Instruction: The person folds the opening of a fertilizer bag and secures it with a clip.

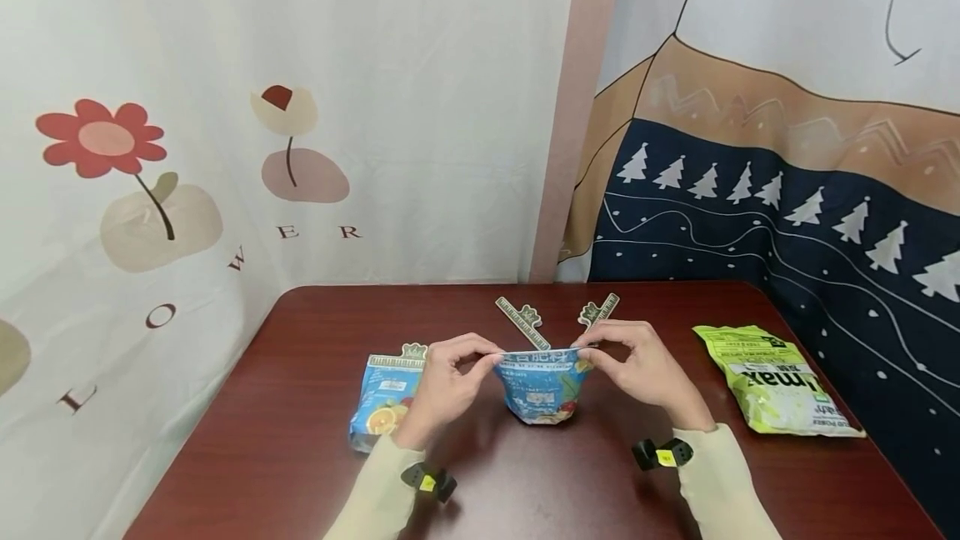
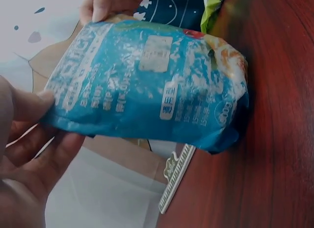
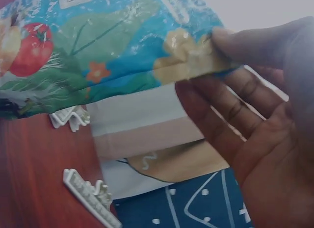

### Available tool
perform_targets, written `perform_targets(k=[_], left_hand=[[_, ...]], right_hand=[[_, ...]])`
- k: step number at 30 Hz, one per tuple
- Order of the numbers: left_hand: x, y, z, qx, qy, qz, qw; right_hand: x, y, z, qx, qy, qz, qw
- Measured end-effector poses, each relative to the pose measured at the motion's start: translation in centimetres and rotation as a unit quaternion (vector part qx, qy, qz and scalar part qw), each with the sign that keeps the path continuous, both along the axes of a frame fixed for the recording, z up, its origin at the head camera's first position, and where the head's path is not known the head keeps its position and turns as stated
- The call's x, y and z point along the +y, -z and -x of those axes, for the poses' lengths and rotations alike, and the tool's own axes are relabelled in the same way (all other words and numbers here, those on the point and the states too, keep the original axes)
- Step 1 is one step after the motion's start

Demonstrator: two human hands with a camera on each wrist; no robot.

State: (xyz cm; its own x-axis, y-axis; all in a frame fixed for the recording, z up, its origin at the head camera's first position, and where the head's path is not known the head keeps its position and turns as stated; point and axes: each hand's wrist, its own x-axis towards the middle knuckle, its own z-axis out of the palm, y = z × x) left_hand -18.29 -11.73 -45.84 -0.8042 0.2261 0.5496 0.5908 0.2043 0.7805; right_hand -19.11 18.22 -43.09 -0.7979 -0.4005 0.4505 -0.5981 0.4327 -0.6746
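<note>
A blue plastic bag [image 1: 540, 390] printed with fruit and flowers stands upright on the table, its top edge stretched between both hands. My left hand [image 1: 455, 377] pinches one top corner between thumb and fingers. The opposite corner is pinched by my right hand [image 1: 641, 365]. Close up in the left wrist view, the bag [image 2: 142, 86] shows white printing; in the right wrist view a tomato and yellow flower appear on the bag [image 3: 117, 46]. Behind it lie two metal clips, one left [image 1: 523, 322] and one right [image 1: 600, 311], the latter partly hidden by the right hand.
Left of the hands lies a second blue bag [image 1: 386, 398] with a metal clip [image 1: 408, 357] along its top. A yellow-green bag [image 1: 780, 382] rests at the right side of the dark red table [image 1: 315, 332]. Printed curtains hang behind the table's far edge.
</note>
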Motion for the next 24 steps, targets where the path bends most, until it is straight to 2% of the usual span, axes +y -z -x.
perform_targets(k=[10, 17, 24], left_hand=[[1.6, -0.4, -0.7, 0.045, -0.013, 0.043, 0.9980], [3.2, -0.7, -0.7, 0.080, -0.020, 0.068, 0.9943], [4.0, -0.7, -0.9, 0.082, -0.030, 0.085, 0.9925]], right_hand=[[-1.9, -1.2, -1.0, 0.011, 0.024, -0.050, 0.9984], [-3.3, -0.7, -1.1, 0.057, -0.005, -0.028, 0.9980], [-3.8, -0.4, -1.3, 0.087, 0.001, -0.017, 0.9961]])
